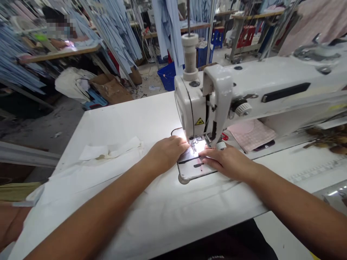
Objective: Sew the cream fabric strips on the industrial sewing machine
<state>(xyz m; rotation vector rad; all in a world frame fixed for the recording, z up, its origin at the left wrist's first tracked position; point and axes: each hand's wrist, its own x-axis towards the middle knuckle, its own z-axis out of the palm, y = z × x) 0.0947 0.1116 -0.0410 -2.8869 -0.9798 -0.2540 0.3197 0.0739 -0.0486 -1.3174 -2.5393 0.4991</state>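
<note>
A white sewing machine (189, 104) stands before me, its lamp lighting the needle area so strongly that details wash out. From the left, my left hand (169, 150) reaches to the presser foot (193, 145), fingers pressed together and tips low beside it. Opposite, my right hand (226, 159) has its bent fingertips close to the foot, over the metal needle plate (189, 175). Both hands look closed at the tips; whatever lies between them is lost in the glare. Thin white fabric pieces (111, 153) lie on the table left of my left hand.
Folded pink checked fabric (252, 133) rests under the machine arm on the white table (130, 112). Beyond the table are a cardboard box (111, 88), a blue basket (168, 76) and hanging light-blue garments (168, 32). Another person (61, 27) sits at a far-left table.
</note>
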